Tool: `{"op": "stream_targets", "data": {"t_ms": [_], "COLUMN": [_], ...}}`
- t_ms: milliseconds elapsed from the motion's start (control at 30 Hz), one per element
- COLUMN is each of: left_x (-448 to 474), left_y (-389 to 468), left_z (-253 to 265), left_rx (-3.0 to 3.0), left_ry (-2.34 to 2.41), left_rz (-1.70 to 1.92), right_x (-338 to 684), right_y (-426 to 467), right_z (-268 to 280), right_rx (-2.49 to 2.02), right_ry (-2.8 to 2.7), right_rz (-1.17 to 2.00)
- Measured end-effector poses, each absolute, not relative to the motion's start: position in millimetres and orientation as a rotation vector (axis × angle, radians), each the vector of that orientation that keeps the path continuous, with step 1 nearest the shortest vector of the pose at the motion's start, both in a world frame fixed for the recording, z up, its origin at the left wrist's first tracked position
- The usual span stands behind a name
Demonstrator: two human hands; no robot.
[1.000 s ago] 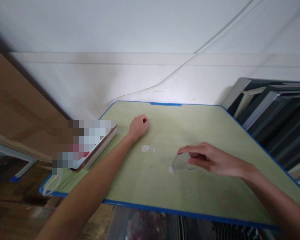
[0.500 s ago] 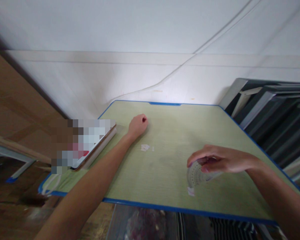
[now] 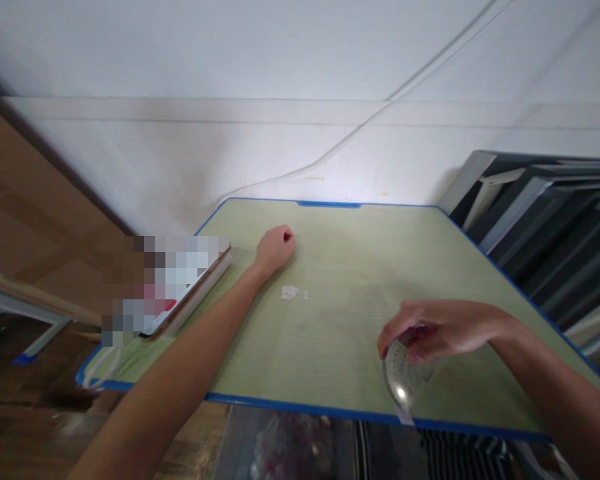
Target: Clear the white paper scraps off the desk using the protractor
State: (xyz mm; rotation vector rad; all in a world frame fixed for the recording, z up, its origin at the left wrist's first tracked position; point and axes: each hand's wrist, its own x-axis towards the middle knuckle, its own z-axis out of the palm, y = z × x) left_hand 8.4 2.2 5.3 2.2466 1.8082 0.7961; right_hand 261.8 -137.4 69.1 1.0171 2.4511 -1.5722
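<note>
My right hand (image 3: 430,330) pinches a clear half-round protractor (image 3: 399,373) with printed scale marks. The protractor leans on its curved rim near the front edge of the green tabletop (image 3: 350,253), and light glints off it. At its lower end a small white scrap (image 3: 405,416) lies over the blue edging. My left hand (image 3: 276,245) rests in a loose fist farther back on the tabletop, with nothing visible in it. Just in front of that fist lies a little patch of white scraps (image 3: 290,292).
On the left of the table sits a flat stack (image 3: 200,293), partly pixelated, with a white strap (image 3: 103,370) beside it. Dark framed panels (image 3: 545,213) lean at the right. Behind the table rises a white wall (image 3: 280,147); cardboard (image 3: 40,220) stands at the left.
My right hand has moved toward me with the protractor, which is more tilted. The white scrap has shifted from the tabletop to the front edge. My left fist keeps its place.
</note>
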Motion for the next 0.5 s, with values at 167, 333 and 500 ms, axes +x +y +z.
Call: {"op": "stream_targets", "data": {"t_ms": [167, 333, 500], "left_x": [8.6, 8.9, 8.3], "left_y": [0.8, -0.6, 0.9], "left_z": [6.3, 7.4, 6.3], "left_rx": [2.247, 2.239, 2.237], "left_ry": [1.797, 1.799, 1.796], "left_rz": [0.801, 0.807, 0.803], "right_x": [261.1, 261.3, 256.8], "right_y": [-136.0, -134.5, -136.9], "right_z": [66.7, 63.6, 66.0], "right_rx": [0.973, 0.938, 0.839], "right_ry": [2.387, 2.284, 2.230], "right_rz": [-1.632, -1.684, -1.703]}}
